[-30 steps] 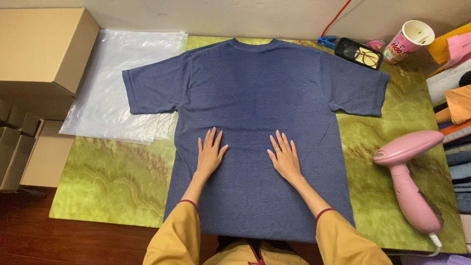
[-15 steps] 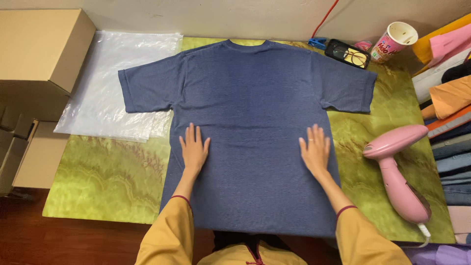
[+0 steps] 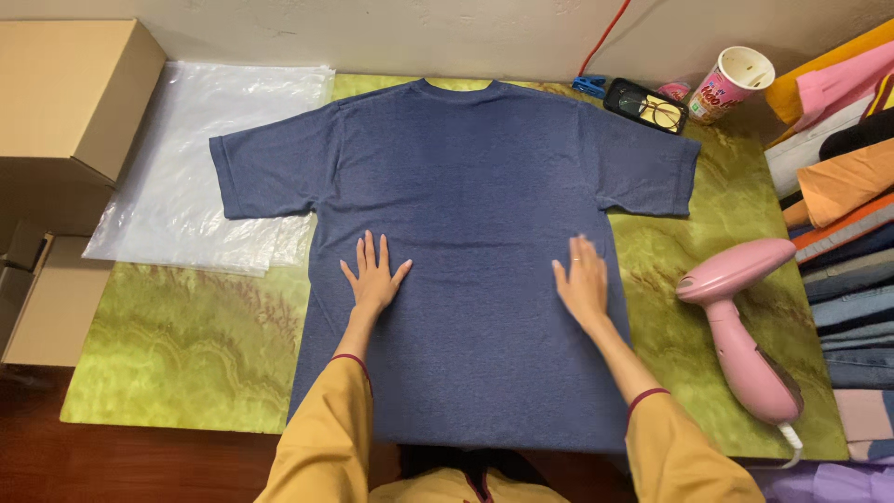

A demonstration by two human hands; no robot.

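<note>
A dark blue T-shirt (image 3: 466, 186) lies spread flat, collar away from me, on a green marbled tabletop (image 3: 177, 345). My left hand (image 3: 372, 275) presses flat on the shirt's lower left part, fingers spread. Flat on the cloth near the shirt's right side edge lies my right hand (image 3: 583, 281), slightly blurred. Neither hand holds anything. Both arms wear mustard-yellow sleeves.
A pink handheld steamer (image 3: 740, 326) lies on the table at the right. Clear plastic bags (image 3: 214, 158) lie under the left sleeve. Cardboard boxes (image 3: 65, 102) stand at the left. Folded clothes (image 3: 847, 233) are stacked at the right. A glasses case (image 3: 645, 104) and paper cup (image 3: 731, 84) sit at the back right.
Both hands have slid apart across the shirt from its middle toward its side edges, staying flat on the cloth.
</note>
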